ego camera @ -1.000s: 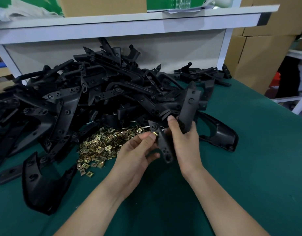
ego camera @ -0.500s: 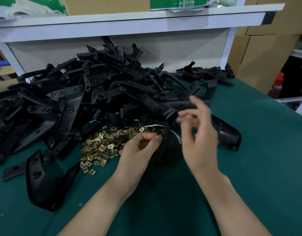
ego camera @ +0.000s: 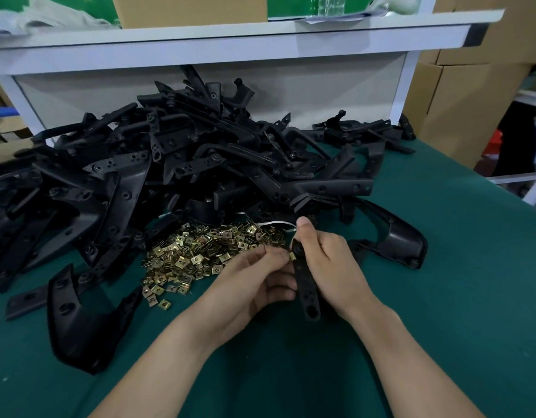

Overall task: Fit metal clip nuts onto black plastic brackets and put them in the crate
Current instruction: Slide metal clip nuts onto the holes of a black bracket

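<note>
Back onto the narrow black plastic bracket point(ego camera: 306, 285) comes the right hand point(ego camera: 336, 267), gripping it over the green bench point(ego camera: 441, 297). The left hand point(ego camera: 254, 279) pinches a small brass-coloured metal clip nut point(ego camera: 292, 256) against its edge. Fitting looks under way, and no crate is in view.

The left hand point(ego camera: 254, 282) and right hand point(ego camera: 336, 267) are bare, and so are the left forearm point(ego camera: 176, 351) and right forearm point(ego camera: 411, 357) (bare right down to the lower edge of the view). Fingernails look short and plain, clearest on the right thumbnail point(ego camera: 303, 221).
</note>
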### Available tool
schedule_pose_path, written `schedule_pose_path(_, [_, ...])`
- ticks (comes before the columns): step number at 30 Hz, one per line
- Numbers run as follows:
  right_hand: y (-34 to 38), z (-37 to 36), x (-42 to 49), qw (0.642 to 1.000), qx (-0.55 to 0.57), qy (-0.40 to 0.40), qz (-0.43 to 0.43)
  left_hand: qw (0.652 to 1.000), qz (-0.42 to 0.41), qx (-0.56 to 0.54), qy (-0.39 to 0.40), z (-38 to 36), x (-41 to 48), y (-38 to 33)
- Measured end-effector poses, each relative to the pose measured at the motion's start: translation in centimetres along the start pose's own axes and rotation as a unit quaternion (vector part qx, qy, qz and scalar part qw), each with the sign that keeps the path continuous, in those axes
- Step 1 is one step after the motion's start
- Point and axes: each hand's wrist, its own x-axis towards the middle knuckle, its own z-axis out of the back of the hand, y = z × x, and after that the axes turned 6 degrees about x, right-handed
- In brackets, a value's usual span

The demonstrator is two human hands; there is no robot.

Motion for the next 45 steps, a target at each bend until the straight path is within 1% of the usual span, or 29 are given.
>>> schedule_pose_path(3, [-0.2, 0.1, 0.1, 1.000, -0.023, 0.003, 0.012, 1.000, 0.017, -0.002, 0.007, 0.1, 0.1, 0.0])
schedule_pose_path(7, [-0.3, 0.2, 0.1, 0.999, -0.038, -0.019, 0.009, 0.999, 0.018, -0.007, -0.028, 0.4, 0.5, 0.3])
schedule_pose_path(13, [-0.4, 0.1, 0.2, 0.998, -0.048, -0.017, 0.024, 0.998, 0.018, 0.051, -0.032, 0.5, 0.2, 0.5])
schedule_pose_path(16, [-0.5, -0.1, 0.2, 0.998, -0.052, -0.020, 0.033, 0.997, 0.018, 0.057, -0.043, 0.5, 0.3, 0.5])
schedule_pose_path(21, [-0.5, -0.2, 0.2, 0.997, -0.061, -0.023, 0.039, 0.998, 0.011, 0.048, -0.039, 0.6, 0.2, 0.7])
schedule_pose_path(30, [0.0, 0.0, 0.1, 0.989, -0.125, -0.041, 0.071, 0.995, 0.006, 0.091, -0.039, 0.2, -0.1, 0.5])
schedule_pose_path(33, [0.1, 0.0, 0.1, 0.986, -0.134, -0.055, 0.085, 0.998, 0.008, 0.067, -0.021, 0.5, -0.2, 0.4])
schedule_pose_path(36, [0.1, 0.1, 0.0, 0.983, -0.137, -0.075, 0.100, 0.999, 0.029, 0.002, 0.025, 0.9, -0.3, 0.2])
schedule_pose_path(38, [0.0, 0.0, 0.0, 0.981, -0.138, -0.085, 0.107, 0.998, 0.044, -0.021, 0.044, 1.2, -0.3, 0.0])
schedule_pose_path(41, [-0.2, -0.1, -0.1, 0.982, -0.131, -0.093, 0.102, 0.996, 0.063, -0.032, 0.055, 1.4, -0.2, 0.0])
schedule_pose_path(45, [-0.4, -0.2, -0.1, 0.976, -0.155, -0.098, 0.114, 0.993, 0.090, -0.059, 0.056, 1.7, -0.2, 0.0])
